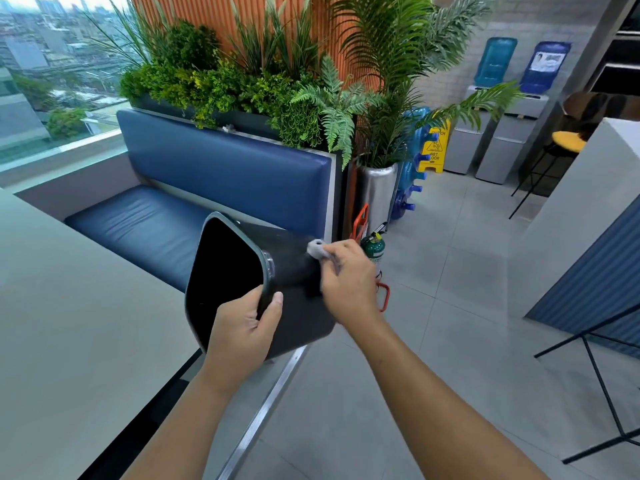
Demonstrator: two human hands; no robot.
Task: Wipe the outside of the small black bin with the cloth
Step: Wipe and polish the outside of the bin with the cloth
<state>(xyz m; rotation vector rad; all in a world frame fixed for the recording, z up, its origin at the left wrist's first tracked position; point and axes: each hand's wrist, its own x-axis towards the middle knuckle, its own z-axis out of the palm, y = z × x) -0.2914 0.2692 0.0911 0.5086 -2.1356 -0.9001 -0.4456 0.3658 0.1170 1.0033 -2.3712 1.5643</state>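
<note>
The small black bin (291, 261) is held up in the air on its side, its open mouth turned toward me and to the left. My left hand (242, 327) grips the lower rim, thumb outside and fingers inside. My right hand (349, 278) presses a bunched grey cloth (317, 248) against the bin's outer wall near its base end. Only a small part of the cloth shows above my fingers.
A pale table (79, 323) lies to my left, a blue padded bench (180, 216) behind the bin, with a planter of green plants (249, 88) on top. A green extinguisher (374, 245) and silver pot (375, 192) stand on the tiled floor. Black metal legs (595, 368) at right.
</note>
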